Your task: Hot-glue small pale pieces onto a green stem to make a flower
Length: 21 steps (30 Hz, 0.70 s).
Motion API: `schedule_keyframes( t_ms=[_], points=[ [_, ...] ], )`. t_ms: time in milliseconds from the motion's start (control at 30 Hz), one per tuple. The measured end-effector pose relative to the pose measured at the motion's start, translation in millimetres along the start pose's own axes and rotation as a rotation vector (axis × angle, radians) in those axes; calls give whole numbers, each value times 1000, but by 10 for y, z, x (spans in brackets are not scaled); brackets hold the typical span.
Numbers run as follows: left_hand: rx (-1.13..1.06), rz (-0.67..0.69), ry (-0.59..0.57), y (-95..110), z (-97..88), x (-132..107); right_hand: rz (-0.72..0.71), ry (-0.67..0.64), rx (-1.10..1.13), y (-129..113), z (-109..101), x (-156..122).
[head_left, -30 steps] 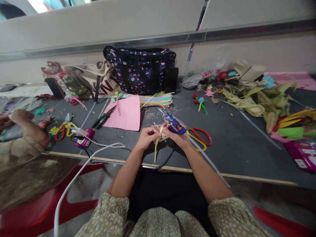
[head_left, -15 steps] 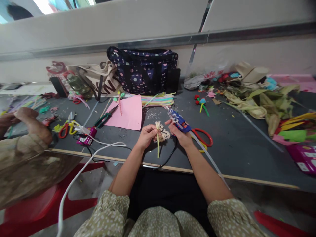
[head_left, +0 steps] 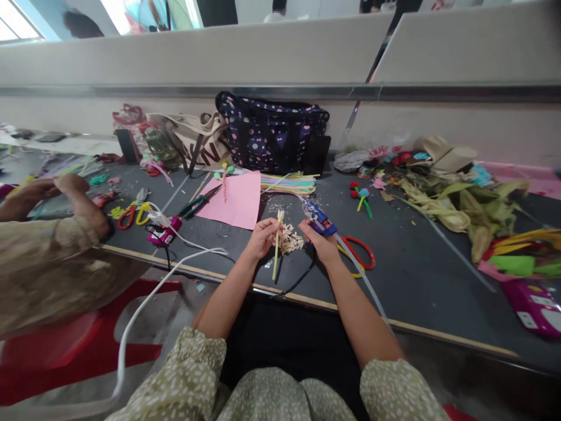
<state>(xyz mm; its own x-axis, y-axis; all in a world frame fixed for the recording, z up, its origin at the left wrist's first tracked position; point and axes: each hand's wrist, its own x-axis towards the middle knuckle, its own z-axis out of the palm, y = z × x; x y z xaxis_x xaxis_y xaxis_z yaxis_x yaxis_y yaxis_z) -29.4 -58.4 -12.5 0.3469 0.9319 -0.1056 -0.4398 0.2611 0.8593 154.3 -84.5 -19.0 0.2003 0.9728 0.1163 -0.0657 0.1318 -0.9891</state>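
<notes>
Near the middle of the view, just above the table (head_left: 421, 292): a slim, straight stem (head_left: 276, 263), yellow-green and plain along its length. Topped with a small tuft (head_left: 280, 215) of pale, petal-like pieces, set close together and pointing towards twelve o'clock. Leaning a little, with its lower end at about six o'clock (whether touching the table, cannot tell).

Pinched high, just below the tuft, between thumb and fingertips of the left hand (head_left: 265, 235); closed on the stem, with no visible gap. Clasped in the right hand (head_left: 322, 245), at three o'clock from the stem: a blue glue gun (head_left: 323, 221), its front part speckled with pale bits and its nozzle aimed towards eleven. Fingers wrapped round the handle (trigger hidden, so cannot tell whether pressed). Well clear of the stem, both hand and nozzle.

Between the two hands, close by the stem at three o'clock, a loose heap of flat pale pieces (head_left: 292, 240). Farther out, at ten, a pink sheet (head_left: 239, 204), with dark-handled pliers (head_left: 197, 204) overlapping its edge; at two, a little flower (head_left: 362, 202) with red and blue heads; at three, beyond the right hand, red-and-yellow scissors (head_left: 371, 257).
</notes>
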Motion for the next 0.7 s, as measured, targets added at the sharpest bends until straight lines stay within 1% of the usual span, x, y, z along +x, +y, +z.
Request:
schedule_keyframes(
  t_ms=[100,267,400,533,700],
  points=[
    [23,-9,-12,-5,21,-14,29,56,79,-34,23,-6],
    [123,22,3,8,95,-48,62,56,136,-91,21,-13],
    [184,38,15,21,181,-70,52,72,187,-141,24,-17],
    [160,48,19,-6,230,-53,50,64,205,-153,39,-15],
    [112,34,32,-20,248,-22,61,56,221,-91,44,0]
  ],
)
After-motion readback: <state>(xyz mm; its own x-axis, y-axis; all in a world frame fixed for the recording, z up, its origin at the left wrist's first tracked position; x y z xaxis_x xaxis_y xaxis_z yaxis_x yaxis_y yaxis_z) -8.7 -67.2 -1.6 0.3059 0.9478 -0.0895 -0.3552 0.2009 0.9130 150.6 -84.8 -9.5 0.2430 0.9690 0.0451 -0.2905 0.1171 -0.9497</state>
